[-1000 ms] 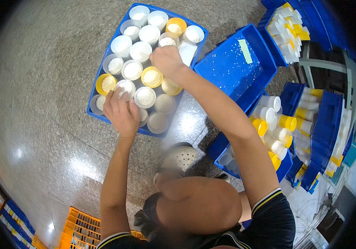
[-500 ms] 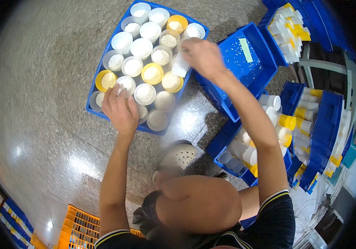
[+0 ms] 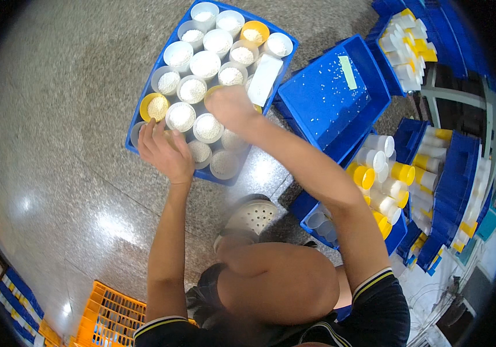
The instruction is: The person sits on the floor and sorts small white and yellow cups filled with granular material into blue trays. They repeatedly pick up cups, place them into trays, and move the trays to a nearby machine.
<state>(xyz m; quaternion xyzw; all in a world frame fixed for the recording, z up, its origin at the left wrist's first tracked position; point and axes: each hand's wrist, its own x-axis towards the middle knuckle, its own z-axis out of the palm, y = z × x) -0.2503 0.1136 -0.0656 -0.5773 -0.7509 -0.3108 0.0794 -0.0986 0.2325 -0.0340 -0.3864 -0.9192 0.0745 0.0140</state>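
Note:
Cups of small white pellets fill a blue tray on the floor ahead of me; most cups are whitish and a few are yellow. My left hand lies over the near-left cups with its fingers apart, beside a yellow cup. Above the middle of the tray, my right hand is closed over another yellow cup, mostly hidden beneath it. Whatever its curled fingers hold cannot be made out. A white card rests on the cups along the tray's right edge.
To the right stands a blue bin with scattered pellets and a pale green label. Nearer me, another blue bin holds stacked white and yellow cups. An orange crate sits at lower left. My shoe is just short of the tray.
My right hand has let go of the white card, which now lies on the cups, and has moved left and nearer to a yellow cup. My left hand stays nearly in place.

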